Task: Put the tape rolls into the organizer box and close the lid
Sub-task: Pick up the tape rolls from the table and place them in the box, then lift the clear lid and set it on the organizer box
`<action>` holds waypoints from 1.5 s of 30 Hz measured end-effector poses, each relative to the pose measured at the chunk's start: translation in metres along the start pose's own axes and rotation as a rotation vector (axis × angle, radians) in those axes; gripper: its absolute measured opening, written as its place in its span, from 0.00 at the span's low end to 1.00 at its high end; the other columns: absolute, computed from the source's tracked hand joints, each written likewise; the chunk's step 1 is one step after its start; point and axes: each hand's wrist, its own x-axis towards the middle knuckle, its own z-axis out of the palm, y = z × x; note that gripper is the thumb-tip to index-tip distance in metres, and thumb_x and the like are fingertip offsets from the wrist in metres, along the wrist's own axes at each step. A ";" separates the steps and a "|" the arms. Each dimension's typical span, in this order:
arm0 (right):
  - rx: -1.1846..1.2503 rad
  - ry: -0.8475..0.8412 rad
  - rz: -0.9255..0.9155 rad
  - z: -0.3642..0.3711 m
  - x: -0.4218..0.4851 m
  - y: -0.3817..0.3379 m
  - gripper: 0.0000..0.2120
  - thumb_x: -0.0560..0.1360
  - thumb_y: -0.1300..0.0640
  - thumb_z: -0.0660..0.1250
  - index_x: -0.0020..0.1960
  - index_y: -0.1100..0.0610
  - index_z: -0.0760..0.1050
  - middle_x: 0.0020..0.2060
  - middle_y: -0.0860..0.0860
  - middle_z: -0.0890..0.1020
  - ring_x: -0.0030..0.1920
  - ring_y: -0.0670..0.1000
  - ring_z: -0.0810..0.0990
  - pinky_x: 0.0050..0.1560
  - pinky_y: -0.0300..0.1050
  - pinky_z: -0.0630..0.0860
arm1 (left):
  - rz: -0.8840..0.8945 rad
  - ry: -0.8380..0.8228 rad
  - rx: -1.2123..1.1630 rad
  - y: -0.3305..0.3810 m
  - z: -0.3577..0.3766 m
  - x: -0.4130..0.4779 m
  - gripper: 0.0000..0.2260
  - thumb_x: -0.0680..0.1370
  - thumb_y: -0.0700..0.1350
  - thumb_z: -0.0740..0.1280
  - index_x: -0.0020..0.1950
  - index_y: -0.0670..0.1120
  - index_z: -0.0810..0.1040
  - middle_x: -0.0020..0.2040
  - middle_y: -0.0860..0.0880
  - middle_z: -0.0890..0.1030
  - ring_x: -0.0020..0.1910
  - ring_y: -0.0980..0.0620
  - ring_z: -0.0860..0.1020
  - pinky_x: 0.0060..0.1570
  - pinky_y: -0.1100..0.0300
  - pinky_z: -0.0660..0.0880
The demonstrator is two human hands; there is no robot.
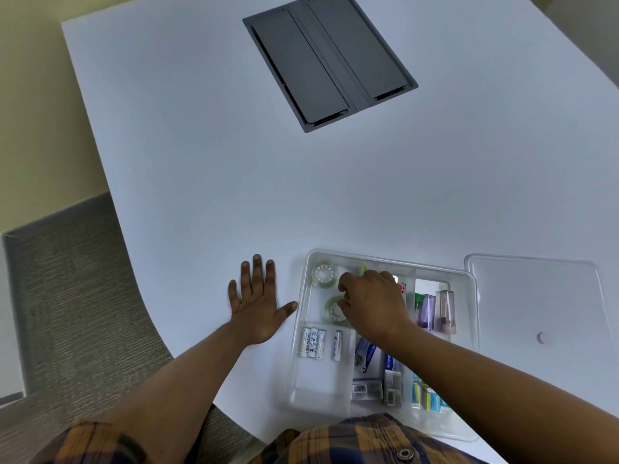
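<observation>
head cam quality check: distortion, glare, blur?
Head view: wide-angle bend curves the table edges; lighting soft and even, only faint shadows; clear lid and organizer box low-contrast against the white top; right hand slightly soft; battery text barely readable.
</observation>
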 end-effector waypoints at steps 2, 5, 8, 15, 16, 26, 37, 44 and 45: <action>0.009 0.018 0.001 -0.001 0.000 -0.001 0.11 0.74 0.49 0.65 0.54 0.52 0.76 0.44 0.50 0.84 0.48 0.55 0.79 0.52 0.48 0.68 | 0.003 0.002 -0.002 0.000 0.000 0.000 0.41 0.75 0.68 0.50 0.67 0.52 0.21 0.69 0.50 0.19 0.68 0.47 0.20 0.70 0.39 0.32; -0.026 0.004 -0.028 -0.002 0.002 -0.005 0.21 0.72 0.52 0.66 0.64 0.52 0.72 0.51 0.52 0.83 0.51 0.57 0.79 0.53 0.51 0.70 | 0.004 0.007 -0.002 0.000 0.001 0.001 0.41 0.75 0.68 0.50 0.68 0.52 0.21 0.69 0.50 0.20 0.68 0.47 0.21 0.70 0.39 0.32; -0.106 -0.066 -0.047 -0.003 0.004 -0.008 0.29 0.70 0.53 0.66 0.71 0.50 0.66 0.54 0.53 0.80 0.55 0.58 0.76 0.55 0.52 0.69 | 0.005 0.009 -0.003 -0.001 0.002 0.001 0.41 0.75 0.68 0.50 0.68 0.52 0.21 0.69 0.51 0.19 0.68 0.47 0.20 0.70 0.39 0.32; -0.076 -0.082 -0.050 -0.002 0.002 -0.004 0.27 0.71 0.54 0.65 0.70 0.48 0.66 0.56 0.52 0.78 0.55 0.57 0.75 0.56 0.53 0.69 | 0.006 0.035 0.001 -0.003 0.004 0.003 0.41 0.75 0.69 0.49 0.68 0.51 0.21 0.69 0.51 0.19 0.68 0.47 0.21 0.69 0.40 0.32; -0.045 -0.071 -0.046 -0.003 0.001 -0.003 0.27 0.71 0.54 0.65 0.70 0.48 0.66 0.57 0.52 0.78 0.55 0.57 0.76 0.56 0.52 0.70 | 0.006 0.038 0.000 -0.003 0.005 0.002 0.41 0.75 0.69 0.49 0.68 0.51 0.21 0.69 0.50 0.20 0.68 0.47 0.21 0.69 0.40 0.32; 0.051 0.233 -0.023 -0.028 -0.053 0.031 0.25 0.68 0.57 0.74 0.64 0.56 0.76 0.66 0.55 0.77 0.65 0.55 0.77 0.62 0.51 0.73 | 0.016 0.087 -0.014 -0.005 0.008 0.002 0.42 0.75 0.68 0.50 0.70 0.51 0.24 0.70 0.52 0.21 0.70 0.48 0.23 0.71 0.40 0.34; 0.232 0.275 0.555 -0.001 -0.157 0.121 0.23 0.79 0.54 0.62 0.73 0.55 0.66 0.75 0.53 0.64 0.75 0.52 0.62 0.69 0.51 0.66 | 0.022 0.315 -0.850 0.034 0.024 -0.072 0.29 0.76 0.62 0.55 0.75 0.51 0.62 0.75 0.53 0.63 0.73 0.57 0.61 0.72 0.58 0.55; 0.270 0.028 0.635 0.027 -0.191 0.147 0.35 0.77 0.48 0.66 0.77 0.56 0.54 0.78 0.55 0.55 0.77 0.55 0.55 0.73 0.50 0.59 | 0.055 0.349 -0.878 0.066 0.043 -0.092 0.19 0.81 0.53 0.54 0.68 0.48 0.72 0.63 0.52 0.76 0.62 0.52 0.74 0.63 0.56 0.68; 0.229 -0.042 0.623 0.032 -0.194 0.149 0.41 0.75 0.45 0.69 0.78 0.56 0.50 0.79 0.55 0.51 0.78 0.55 0.52 0.74 0.50 0.58 | 0.031 0.376 -0.886 0.068 0.044 -0.091 0.16 0.82 0.51 0.54 0.65 0.49 0.74 0.61 0.52 0.77 0.60 0.51 0.74 0.59 0.57 0.69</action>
